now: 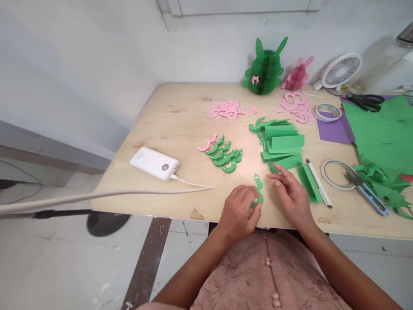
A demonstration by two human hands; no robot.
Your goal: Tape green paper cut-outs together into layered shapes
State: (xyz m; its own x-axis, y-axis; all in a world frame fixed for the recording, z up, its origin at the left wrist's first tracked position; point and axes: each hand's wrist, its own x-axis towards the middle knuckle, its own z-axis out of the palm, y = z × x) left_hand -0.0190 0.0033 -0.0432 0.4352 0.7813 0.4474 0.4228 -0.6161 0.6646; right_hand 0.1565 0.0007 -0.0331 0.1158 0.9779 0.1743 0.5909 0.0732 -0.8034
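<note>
Near the table's front edge, my left hand (239, 212) has its fingers curled over a wavy green paper cutout (259, 185) lying on the wood, its lower part partly covered by the fingers. A white mark shows at the cutout's pointed top. My right hand (293, 199) is just to the right with nothing in it, fingers apart, close to a stack of folded green paper strips (285, 142). Left of the strips lies a group of similar green cutouts (226, 156), with a pink cutout (207, 143) beside them.
A white power bank (155, 162) with a cable sits at left. Pink cutouts (224, 110) lie farther back, before a green paper rabbit (265, 71). To the right are a marker (319, 184), tape rolls (338, 174), a blue utility knife (372, 199), scissors (364, 102) and a fan (342, 71).
</note>
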